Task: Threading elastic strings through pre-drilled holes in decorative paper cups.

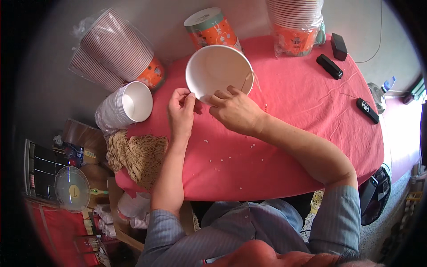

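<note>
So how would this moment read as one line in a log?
left hand: pinches paper bowl rim | right hand: grips rim, holds string | red table

Cup stack (pixel 297 26) cut off at top edge.

Looks like you're doing piecework at home, honestly. You've got a table with a pink cloth (pixel 302 102), bagged stacks of paper cups (pixel 116 51) piled around it, a little desk fan (pixel 71 189) on the floor, remotes (pixel 367 110) lying about, general household clutter.
</note>
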